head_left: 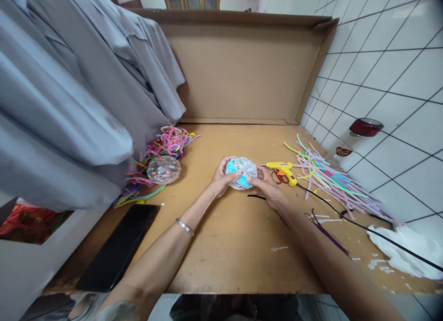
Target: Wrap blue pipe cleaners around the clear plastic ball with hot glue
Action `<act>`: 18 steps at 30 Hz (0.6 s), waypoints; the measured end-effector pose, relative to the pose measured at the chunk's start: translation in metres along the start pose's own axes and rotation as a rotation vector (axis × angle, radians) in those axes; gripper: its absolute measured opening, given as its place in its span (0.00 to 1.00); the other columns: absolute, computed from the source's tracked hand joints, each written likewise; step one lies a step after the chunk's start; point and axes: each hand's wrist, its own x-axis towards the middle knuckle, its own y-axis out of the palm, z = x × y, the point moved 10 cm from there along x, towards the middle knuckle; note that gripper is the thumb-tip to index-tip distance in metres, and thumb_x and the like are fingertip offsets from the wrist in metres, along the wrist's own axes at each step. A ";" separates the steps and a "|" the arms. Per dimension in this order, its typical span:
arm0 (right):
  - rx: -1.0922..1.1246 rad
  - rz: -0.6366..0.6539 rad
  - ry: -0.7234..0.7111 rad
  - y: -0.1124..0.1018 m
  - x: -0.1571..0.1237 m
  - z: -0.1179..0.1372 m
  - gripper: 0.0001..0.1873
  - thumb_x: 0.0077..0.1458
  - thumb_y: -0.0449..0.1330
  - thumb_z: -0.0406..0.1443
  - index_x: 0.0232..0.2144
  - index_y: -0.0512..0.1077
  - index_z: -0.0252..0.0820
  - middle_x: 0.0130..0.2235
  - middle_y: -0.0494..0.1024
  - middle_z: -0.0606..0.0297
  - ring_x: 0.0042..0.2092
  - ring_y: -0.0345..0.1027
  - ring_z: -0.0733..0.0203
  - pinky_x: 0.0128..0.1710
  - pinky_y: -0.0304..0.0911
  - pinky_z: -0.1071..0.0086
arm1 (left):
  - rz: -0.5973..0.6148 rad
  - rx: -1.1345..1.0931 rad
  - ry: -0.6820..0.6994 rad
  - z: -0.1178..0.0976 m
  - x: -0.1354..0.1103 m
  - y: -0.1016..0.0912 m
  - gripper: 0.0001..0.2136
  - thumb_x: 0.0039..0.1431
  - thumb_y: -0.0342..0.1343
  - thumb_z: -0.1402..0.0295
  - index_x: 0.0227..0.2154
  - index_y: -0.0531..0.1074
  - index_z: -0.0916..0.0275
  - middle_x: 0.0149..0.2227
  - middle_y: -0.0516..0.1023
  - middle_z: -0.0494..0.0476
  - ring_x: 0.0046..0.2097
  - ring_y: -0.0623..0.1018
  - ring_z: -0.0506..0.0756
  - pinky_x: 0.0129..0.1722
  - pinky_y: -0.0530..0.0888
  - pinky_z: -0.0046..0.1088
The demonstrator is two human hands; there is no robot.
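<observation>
Between my two hands, just above the middle of the table, is a clear round ball (246,165) with a band of blue pipe cleaner coiled on its front. My left hand (223,177) wraps around its left side, the thumb resting on the blue band. From the right, my right hand (266,185) grips the ball with its thumb on the lower front; some fingers are hidden behind it. Close beyond my right hand lies a yellow glue gun (282,169), with red-handled scissors (277,176) partly under it. A short black strip (256,197) lies below the ball.
Left on the table are a second clear ball (164,169), a pile of pink pipe cleaners (169,143) and a black phone (119,247). At right lie pastel pipe cleaners (335,178), a clear jar (353,139), white cloth (404,249) and the black cord (367,228). Grey fabric (86,90) hangs left.
</observation>
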 end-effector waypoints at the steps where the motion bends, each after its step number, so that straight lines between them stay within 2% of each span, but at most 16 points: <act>1: 0.005 0.009 -0.004 0.001 -0.001 0.001 0.35 0.37 0.68 0.41 0.50 0.64 0.50 0.48 0.76 0.64 0.43 0.71 0.58 0.26 0.63 0.74 | 0.003 0.012 0.000 0.000 0.000 0.000 0.33 0.33 0.75 0.60 0.44 0.68 0.59 0.42 0.75 0.53 0.43 0.75 0.54 0.45 0.72 0.30; 5: 0.014 0.055 -0.039 0.006 -0.007 0.005 0.36 0.36 0.68 0.40 0.51 0.65 0.50 0.54 0.73 0.62 0.46 0.71 0.57 0.29 0.65 0.72 | 0.019 0.043 0.011 0.000 -0.001 0.002 0.34 0.33 0.75 0.59 0.45 0.68 0.60 0.44 0.75 0.54 0.45 0.75 0.55 0.46 0.72 0.29; 12: -0.010 0.056 -0.068 0.006 -0.006 0.007 0.34 0.37 0.67 0.41 0.49 0.66 0.49 0.52 0.74 0.62 0.45 0.70 0.56 0.28 0.64 0.72 | 0.051 0.025 0.047 0.000 -0.002 0.004 0.33 0.39 0.71 0.50 0.46 0.67 0.60 0.45 0.74 0.56 0.47 0.75 0.57 0.49 0.71 0.32; 18: 0.003 0.068 -0.086 0.008 -0.006 0.009 0.35 0.36 0.69 0.42 0.49 0.64 0.47 0.50 0.74 0.60 0.42 0.70 0.58 0.28 0.63 0.71 | 0.042 0.073 0.032 0.000 -0.004 0.005 0.36 0.34 0.74 0.57 0.48 0.66 0.59 0.46 0.75 0.56 0.47 0.75 0.57 0.50 0.71 0.33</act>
